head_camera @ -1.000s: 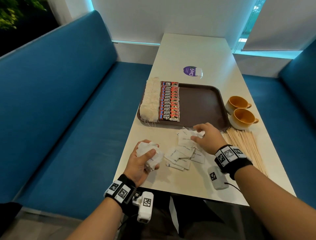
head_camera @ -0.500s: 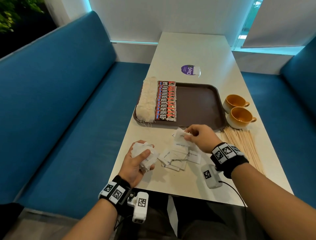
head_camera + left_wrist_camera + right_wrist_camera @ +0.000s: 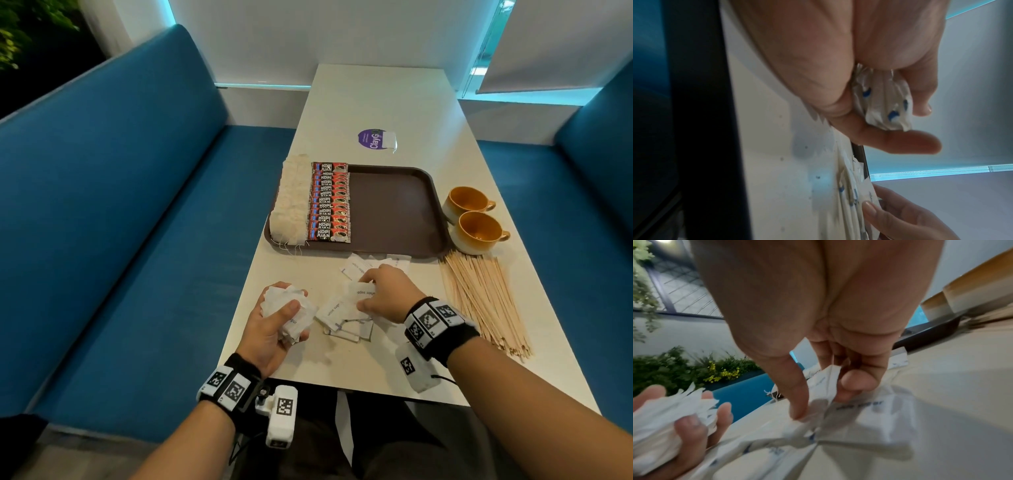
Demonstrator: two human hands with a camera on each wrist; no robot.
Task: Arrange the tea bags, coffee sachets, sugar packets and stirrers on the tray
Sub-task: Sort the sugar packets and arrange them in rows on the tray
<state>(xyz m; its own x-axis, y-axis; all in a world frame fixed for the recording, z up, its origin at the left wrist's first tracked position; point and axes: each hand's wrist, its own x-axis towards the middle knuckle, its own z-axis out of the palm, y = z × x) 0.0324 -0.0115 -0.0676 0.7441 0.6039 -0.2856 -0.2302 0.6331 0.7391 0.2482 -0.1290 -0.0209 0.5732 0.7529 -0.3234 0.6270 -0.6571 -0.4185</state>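
Several sugar packets (image 3: 344, 313), light, limp, best pinched by edges: left hand (image 3: 270, 329) clutches a bunch, right hand (image 3: 383, 294) pinches one.

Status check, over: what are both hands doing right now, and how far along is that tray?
Left hand grips a sugar packet bundle. Right hand pinches one sugar packet. Tray holds tea bags, coffee sachets; stirrers outside. Nothing blocking.

White sugar packets (image 3: 346, 315) lie scattered before the brown tray (image 3: 394, 212).
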